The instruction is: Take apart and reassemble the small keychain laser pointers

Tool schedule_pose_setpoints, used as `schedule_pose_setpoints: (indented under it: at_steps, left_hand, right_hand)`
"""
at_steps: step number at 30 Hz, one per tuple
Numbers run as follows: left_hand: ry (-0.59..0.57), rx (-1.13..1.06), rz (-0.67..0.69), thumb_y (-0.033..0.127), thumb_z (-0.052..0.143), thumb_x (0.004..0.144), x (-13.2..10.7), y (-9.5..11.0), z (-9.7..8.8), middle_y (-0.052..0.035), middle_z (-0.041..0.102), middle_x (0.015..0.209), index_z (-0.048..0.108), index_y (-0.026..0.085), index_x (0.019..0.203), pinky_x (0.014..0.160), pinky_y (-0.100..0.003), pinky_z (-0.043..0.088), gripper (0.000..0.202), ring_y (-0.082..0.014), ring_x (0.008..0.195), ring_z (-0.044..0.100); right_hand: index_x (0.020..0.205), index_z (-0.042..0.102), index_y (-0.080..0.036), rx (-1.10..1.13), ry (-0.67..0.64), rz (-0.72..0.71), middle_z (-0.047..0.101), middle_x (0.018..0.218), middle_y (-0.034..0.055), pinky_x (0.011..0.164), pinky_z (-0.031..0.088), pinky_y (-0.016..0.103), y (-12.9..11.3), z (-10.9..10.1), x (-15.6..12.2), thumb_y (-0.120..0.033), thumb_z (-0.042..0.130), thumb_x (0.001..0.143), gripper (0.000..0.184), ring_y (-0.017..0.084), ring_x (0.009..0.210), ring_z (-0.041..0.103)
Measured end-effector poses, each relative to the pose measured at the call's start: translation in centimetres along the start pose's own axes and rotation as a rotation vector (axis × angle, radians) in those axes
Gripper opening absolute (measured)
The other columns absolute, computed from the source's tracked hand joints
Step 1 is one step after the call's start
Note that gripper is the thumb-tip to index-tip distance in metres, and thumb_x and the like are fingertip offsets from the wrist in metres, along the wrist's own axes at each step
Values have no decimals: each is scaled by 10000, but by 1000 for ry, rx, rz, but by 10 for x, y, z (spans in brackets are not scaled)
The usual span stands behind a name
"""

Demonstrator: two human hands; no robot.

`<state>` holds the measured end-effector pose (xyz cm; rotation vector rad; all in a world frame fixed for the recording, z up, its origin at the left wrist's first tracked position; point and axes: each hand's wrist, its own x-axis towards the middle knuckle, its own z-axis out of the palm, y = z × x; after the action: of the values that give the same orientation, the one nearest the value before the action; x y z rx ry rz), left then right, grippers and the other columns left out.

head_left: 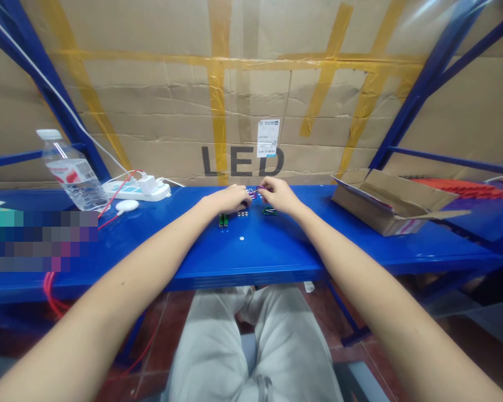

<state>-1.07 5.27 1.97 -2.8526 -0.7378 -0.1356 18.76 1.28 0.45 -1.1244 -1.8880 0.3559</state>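
Both my arms reach far out over a blue table. My left hand and my right hand meet near the table's back edge, fingers closed in a pinch on small coloured clips held between them. Under the hands lie a dark green clip, a silvery clip and another green clip. A tiny white dot sits nearer to me on the table top.
A plastic water bottle stands at left beside a white power strip with a charger and red and white cables. An open cardboard box lies at right. Taped cardboard marked LED forms the back wall. Blue frame bars flank both sides.
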Motion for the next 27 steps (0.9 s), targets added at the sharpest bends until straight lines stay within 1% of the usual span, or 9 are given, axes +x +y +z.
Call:
schedule_pose_setpoints:
  at_steps: [3,12,16,22,27]
  left_hand:
    - [1,2,14,169,551,850,-1,0,-1,-68,661,870,768,217,940,740,-286,403,240,-195,821,577]
    - [2,-22,-21,164,574,850,-4,2,-3,-69,664,863,769,205,937,744,-272,412,218,-180,793,583]
    - [-11,-34,-50,161,570,846,-7,1,-5,-70,664,879,770,203,934,742,-263,424,223,-171,783,588]
    - [-45,-35,-69,161,573,831,-8,1,-5,-72,675,896,775,208,962,733,-260,437,245,-181,817,605]
    - [-58,-53,-99,149,583,820,-11,2,-9,-70,685,898,773,202,971,731,-257,443,248,-172,808,615]
  right_hand:
    - [771,521,-197,-6,-7,12,597,623,-6,639,411,287,0,-1,0,-229,554,810,60,158,616,547]
    - [760,515,-198,-18,-27,60,600,620,-7,629,401,285,4,-2,0,-238,549,820,79,155,610,541]
    - [758,512,-200,-21,-32,52,597,609,-9,611,392,281,5,-2,0,-243,546,823,85,152,592,536]
    - [758,505,-204,-17,-34,47,601,612,-10,608,394,281,9,-2,1,-265,548,827,102,155,595,539]
    - [759,506,-204,-18,-38,48,596,613,-13,604,388,279,10,-1,2,-266,551,828,104,153,595,531]
